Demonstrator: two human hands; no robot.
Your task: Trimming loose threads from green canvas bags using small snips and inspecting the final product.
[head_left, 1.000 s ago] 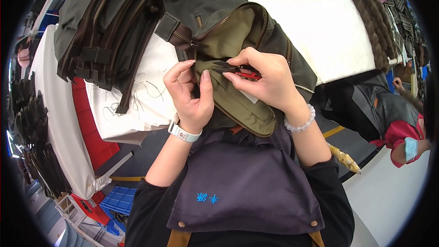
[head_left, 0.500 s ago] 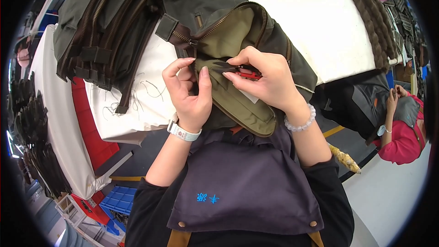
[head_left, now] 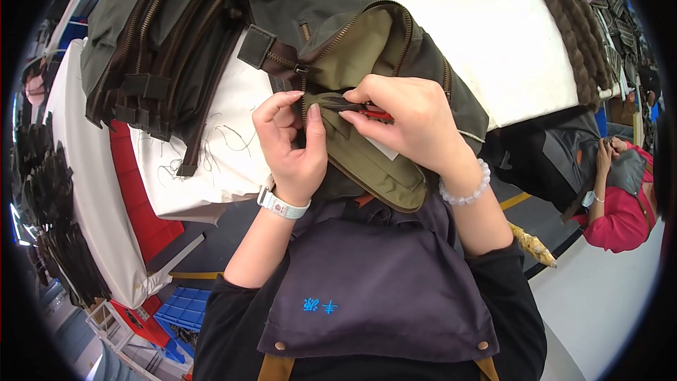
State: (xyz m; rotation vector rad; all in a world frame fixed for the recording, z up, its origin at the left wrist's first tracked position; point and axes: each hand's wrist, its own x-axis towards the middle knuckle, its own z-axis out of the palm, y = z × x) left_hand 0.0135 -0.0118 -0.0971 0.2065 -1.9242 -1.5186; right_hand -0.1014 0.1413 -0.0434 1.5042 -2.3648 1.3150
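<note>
A dark green bag (head_left: pixel 317 0) lies opened in front of me, its olive lining (head_left: pixel 360 49) showing inside a brass zipper (head_left: pixel 367 187). My left hand (head_left: pixel 296 144) pinches the zippered edge of the bag between thumb and fingers. Thread snips (head_left: pixel 379 113) with dark blades and a red handle are in my right hand (head_left: pixel 412 123). Their blades point left, over the lining and close to my left thumb; the exact tip is hard to make out. A white label (head_left: pixel 383 148) shows under my right hand.
More dark green zippered pieces (head_left: pixel 151 35) are stacked at the left on the white-covered table (head_left: pixel 493 49). Loose threads (head_left: pixel 229 137) lie near them. Brown ribbed rolls (head_left: pixel 571 35) lie at the far right. A co-worker in a red top (head_left: pixel 617 219) is at the right. A blue crate (head_left: pixel 185 307) stands lower left.
My right fingers have closed further around the snips, so less of the red handle shows. My left hand keeps nearly the same place on the bag.
</note>
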